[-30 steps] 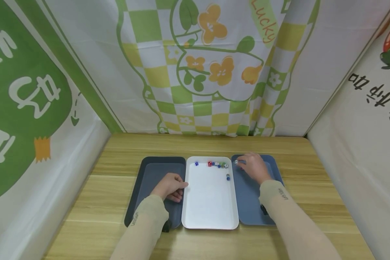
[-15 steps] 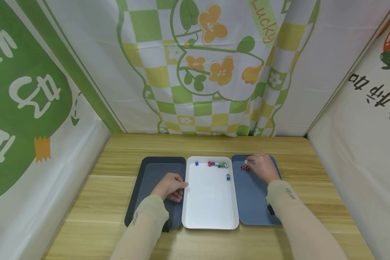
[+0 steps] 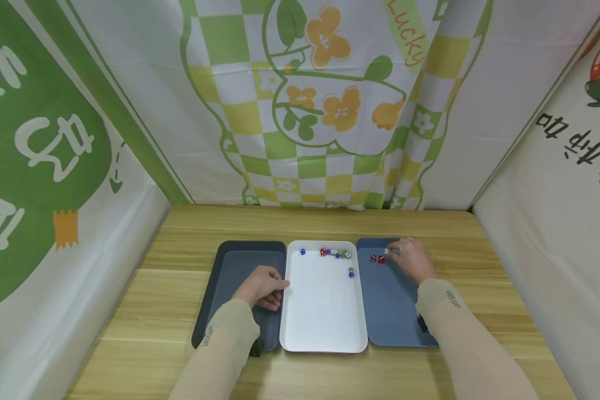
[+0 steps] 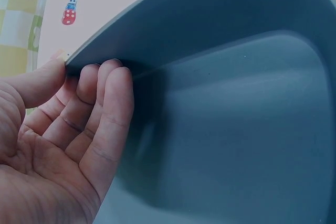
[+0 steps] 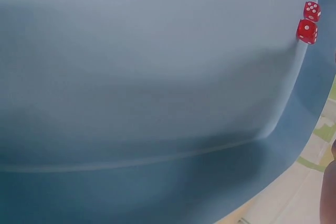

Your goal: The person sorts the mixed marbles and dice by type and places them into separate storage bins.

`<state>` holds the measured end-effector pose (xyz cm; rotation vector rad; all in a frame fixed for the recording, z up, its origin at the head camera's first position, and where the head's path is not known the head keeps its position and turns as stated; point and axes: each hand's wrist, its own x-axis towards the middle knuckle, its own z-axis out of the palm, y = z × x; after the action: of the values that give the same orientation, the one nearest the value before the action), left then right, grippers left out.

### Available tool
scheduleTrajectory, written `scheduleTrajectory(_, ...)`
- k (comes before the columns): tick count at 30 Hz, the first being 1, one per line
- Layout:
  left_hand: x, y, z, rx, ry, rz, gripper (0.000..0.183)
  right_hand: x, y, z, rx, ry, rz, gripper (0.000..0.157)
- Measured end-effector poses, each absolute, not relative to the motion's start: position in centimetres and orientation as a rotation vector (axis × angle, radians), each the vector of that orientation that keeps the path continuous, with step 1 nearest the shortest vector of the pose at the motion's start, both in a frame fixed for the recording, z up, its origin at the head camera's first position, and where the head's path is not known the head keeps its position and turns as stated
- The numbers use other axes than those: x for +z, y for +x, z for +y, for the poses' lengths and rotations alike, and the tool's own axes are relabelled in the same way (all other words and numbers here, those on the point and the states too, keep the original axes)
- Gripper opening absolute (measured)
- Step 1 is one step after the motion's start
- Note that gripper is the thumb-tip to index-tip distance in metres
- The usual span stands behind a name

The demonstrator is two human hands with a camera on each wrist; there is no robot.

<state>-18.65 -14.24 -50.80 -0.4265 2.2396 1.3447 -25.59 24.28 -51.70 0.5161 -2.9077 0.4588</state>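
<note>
In the head view my right hand [image 3: 414, 258] is over the far end of the blue tray [image 3: 387, 311], pinching a small white die [image 3: 386, 251] between thumb and fingertips. Two red dice [image 3: 377, 259] lie side by side just left of it; the right wrist view shows these red dice [image 5: 307, 23] against the tray's wall, with only a sliver of hand at the edge. My left hand [image 3: 261, 287] grips the right rim of the dark grey tray [image 4: 236, 98], thumb over the rim and curled fingers along the inner wall.
Between the two darker trays stands a white tray [image 3: 324, 316]. A row of small coloured dice [image 3: 334, 253] runs along its far end, with a lone blue die [image 3: 302, 251] to the left and a blue-grey pair [image 3: 351, 272] nearer. A curtain [image 3: 315, 166] hangs behind the table.
My right hand has moved right across the blue tray's far end with the white die, leaving the two red dice in plain view. The left hand has stayed put.
</note>
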Motion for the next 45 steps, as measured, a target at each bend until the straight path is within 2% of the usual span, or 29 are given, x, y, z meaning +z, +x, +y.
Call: scheduleTrajectory(45, -50.4, -18.2, -14.3, 1.349, -0.407, 2.255, 0.019, -53.9, -25.1, 24.7, 0.494, 0.367, -3.062, 0.012)
